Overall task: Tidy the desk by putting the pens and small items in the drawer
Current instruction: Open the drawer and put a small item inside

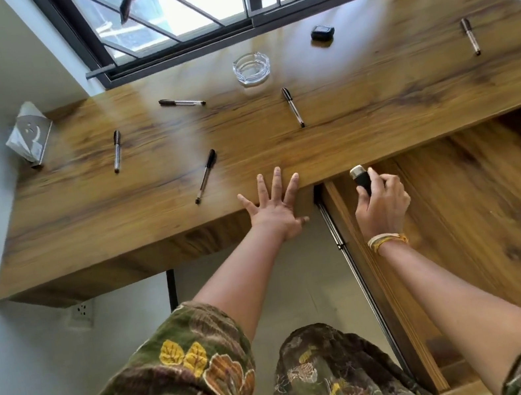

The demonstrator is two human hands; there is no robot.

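My left hand (276, 206) lies flat with fingers spread on the front edge of the wooden desk (82, 221). My right hand (381, 202) grips a small black cylinder with a silver cap (361, 177) over the pulled-out drawer (484, 210), near its back left corner. Several pens lie scattered on the desktop: one near the front (205, 176), one at the left (117, 151), one further back (182, 103), one in the middle (292, 107), one at the far right (470, 36). A small black case (322, 33) sits near the window.
A glass ashtray (251, 68) stands at the back middle of the desk. A metal napkin holder (29, 135) sits at the back left corner. A barred window runs behind the desk. A wall socket (81, 314) is below the desk at the left.
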